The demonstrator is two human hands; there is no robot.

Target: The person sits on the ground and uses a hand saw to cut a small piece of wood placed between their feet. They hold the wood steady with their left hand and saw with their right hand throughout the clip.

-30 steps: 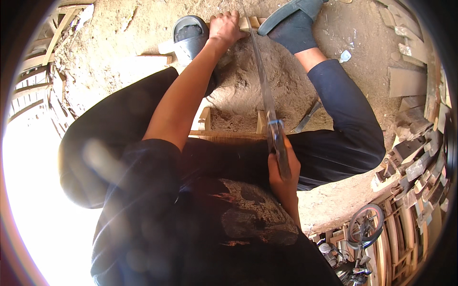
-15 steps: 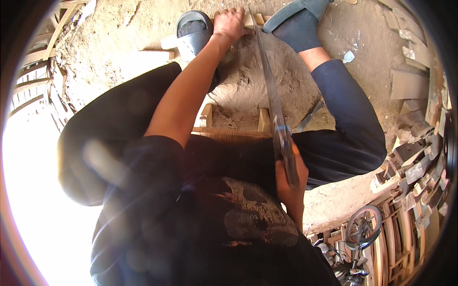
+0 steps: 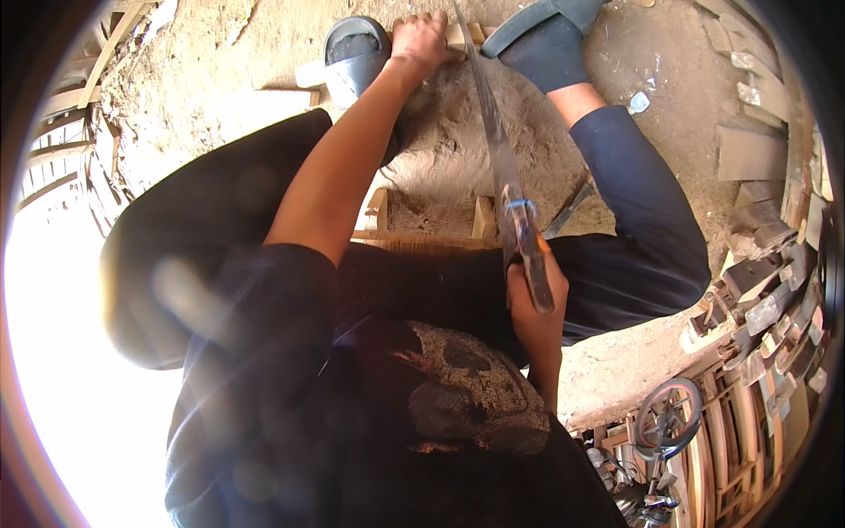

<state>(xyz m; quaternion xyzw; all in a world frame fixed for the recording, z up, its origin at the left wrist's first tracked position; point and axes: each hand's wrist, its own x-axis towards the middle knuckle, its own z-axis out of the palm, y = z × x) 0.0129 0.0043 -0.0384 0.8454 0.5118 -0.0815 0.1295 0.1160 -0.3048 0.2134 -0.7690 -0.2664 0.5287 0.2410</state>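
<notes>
My right hand (image 3: 539,308) is wrapped round the handle of a handsaw (image 3: 495,132). The saw's long blade runs away from me, its far end lying across a short strip of wood (image 3: 456,37) at the top of the view. My left hand (image 3: 420,42) grips that strip just left of the blade, its fingers curled over it. The strip's other end shows right of the blade, close to the toe of my right sandal (image 3: 541,22). My left sandal (image 3: 356,57) is beside my left hand. The cut itself is too small to make out.
I sit low on a wooden seat (image 3: 414,239) above a dirt floor (image 3: 440,172). A dark metal tool (image 3: 568,211) lies by my right leg. Stacked wood offcuts (image 3: 766,299) line the right side. A bicycle wheel (image 3: 667,418) shows at the lower right.
My right hand and the saw have moved slightly forward, away from my body. The left hand stays on the wood strip.
</notes>
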